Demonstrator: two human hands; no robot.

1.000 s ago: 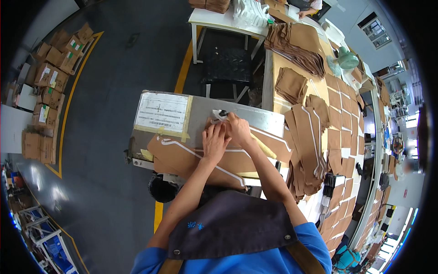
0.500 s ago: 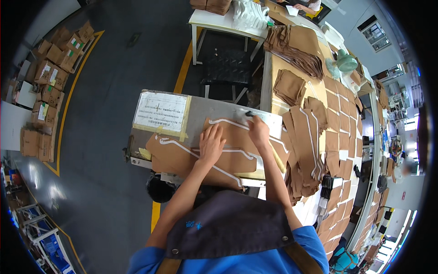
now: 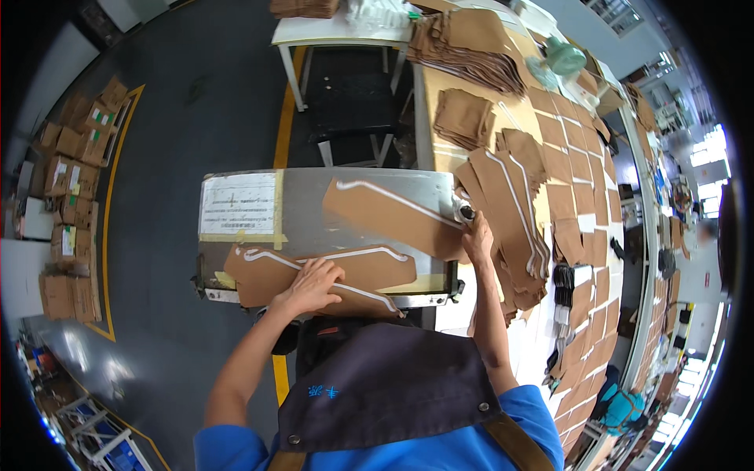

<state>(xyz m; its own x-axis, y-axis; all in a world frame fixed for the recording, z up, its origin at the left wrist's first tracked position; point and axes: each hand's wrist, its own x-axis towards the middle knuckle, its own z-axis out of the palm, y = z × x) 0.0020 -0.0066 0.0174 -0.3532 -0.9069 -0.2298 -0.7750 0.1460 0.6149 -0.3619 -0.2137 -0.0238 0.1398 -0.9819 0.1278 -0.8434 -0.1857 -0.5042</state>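
Observation:
A brown piece with a white strip along its edge (image 3: 385,212) lies slanted across the grey metal worktop (image 3: 302,184). Nearer to me, two more such pieces overlap: a right-hand one (image 3: 365,271) and a left-hand one (image 3: 263,275). My left hand (image 3: 312,285) lies over this pair with its fingers apart, holding nothing. At the worktop's right end, my right hand (image 3: 477,235) is closed round a small tool with a dark round part and a pale head (image 3: 465,210). Its exact kind is unclear. The hand is just beyond the slanted piece's right end.
A taped paper sheet (image 3: 239,204) covers the worktop's left end. To the right, a long table carries strip-edged brown pieces (image 3: 503,196), stacks (image 3: 463,118) and a green fan (image 3: 561,59). A black stool (image 3: 349,106) stands beyond; cartons (image 3: 75,212) line the far left.
My right hand with the tool has moved right, off the slanted piece to the worktop's end. The left hand has come nearer, from the slanted piece onto the overlapping pair. The view has shifted.

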